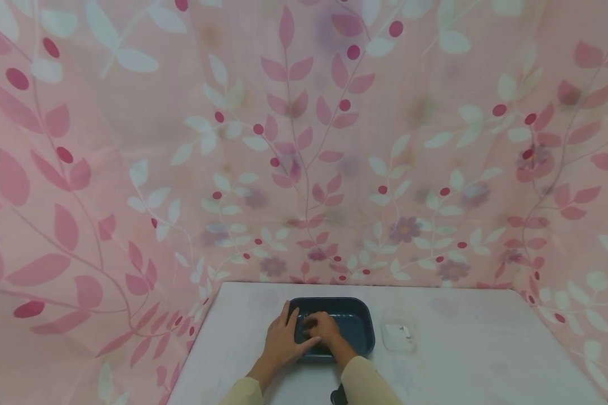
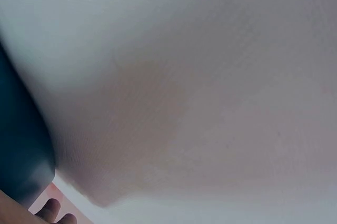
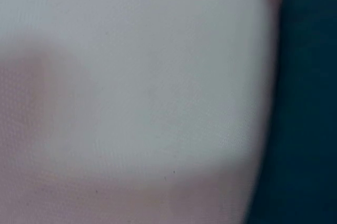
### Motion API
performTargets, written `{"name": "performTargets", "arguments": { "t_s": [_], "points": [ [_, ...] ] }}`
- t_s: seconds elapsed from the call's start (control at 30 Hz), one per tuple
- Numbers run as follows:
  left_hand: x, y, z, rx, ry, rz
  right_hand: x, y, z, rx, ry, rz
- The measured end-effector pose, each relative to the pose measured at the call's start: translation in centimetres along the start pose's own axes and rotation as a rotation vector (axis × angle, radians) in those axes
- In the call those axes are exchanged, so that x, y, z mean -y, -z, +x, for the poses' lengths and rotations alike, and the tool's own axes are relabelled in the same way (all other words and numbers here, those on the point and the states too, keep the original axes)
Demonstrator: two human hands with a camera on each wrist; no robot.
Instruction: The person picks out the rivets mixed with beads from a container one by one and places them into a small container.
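A dark blue rectangular pan [image 1: 357, 332] with rounded corners sits on the white table. My left hand [image 1: 282, 337] lies at its left rim, fingers extended and thumb reaching across toward the right hand. My right hand [image 1: 324, 328] reaches into the left half of the pan with fingers bent down. A dark, blurred patch shows at those fingertips, and I cannot tell whether it is a held thing. In the left wrist view, part of the pan's outer wall [image 2: 21, 140] and a few fingertips [image 2: 50, 209] appear at the lower left; the right wrist view has the wall along its right edge.
Just right of the pan stands a small clear plastic container [image 1: 398, 336] with tiny dark bits in it. A black rounded object [image 1: 338, 395] lies at the front, partly hidden by the right sleeve. Floral pink fabric [image 1: 304, 169] hangs behind and beside the white tabletop [image 1: 486, 349].
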State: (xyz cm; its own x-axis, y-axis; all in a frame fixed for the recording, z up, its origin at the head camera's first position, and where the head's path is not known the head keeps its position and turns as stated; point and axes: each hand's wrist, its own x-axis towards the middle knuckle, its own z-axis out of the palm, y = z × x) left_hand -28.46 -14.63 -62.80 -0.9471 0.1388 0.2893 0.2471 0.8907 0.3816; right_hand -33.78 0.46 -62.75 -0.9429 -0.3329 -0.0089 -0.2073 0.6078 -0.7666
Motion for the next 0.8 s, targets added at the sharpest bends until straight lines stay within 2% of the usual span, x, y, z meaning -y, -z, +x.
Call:
{"name": "performTargets", "arguments": {
  "t_s": [0.37,0.7,0.8],
  "points": [
    [-0.24,0.39,-0.05,0.061,0.048,-0.021,-0.33,-0.14,0.04,0.013,0.073,-0.043],
    [-0.25,0.39,-0.04,0.061,0.051,-0.022,-0.22,-0.17,-0.11,0.028,0.057,-0.040],
    [-0.37,0.62,-0.03,0.062,0.051,-0.027,-0.25,-0.14,0.00,0.015,0.077,-0.050]
  ]
}}
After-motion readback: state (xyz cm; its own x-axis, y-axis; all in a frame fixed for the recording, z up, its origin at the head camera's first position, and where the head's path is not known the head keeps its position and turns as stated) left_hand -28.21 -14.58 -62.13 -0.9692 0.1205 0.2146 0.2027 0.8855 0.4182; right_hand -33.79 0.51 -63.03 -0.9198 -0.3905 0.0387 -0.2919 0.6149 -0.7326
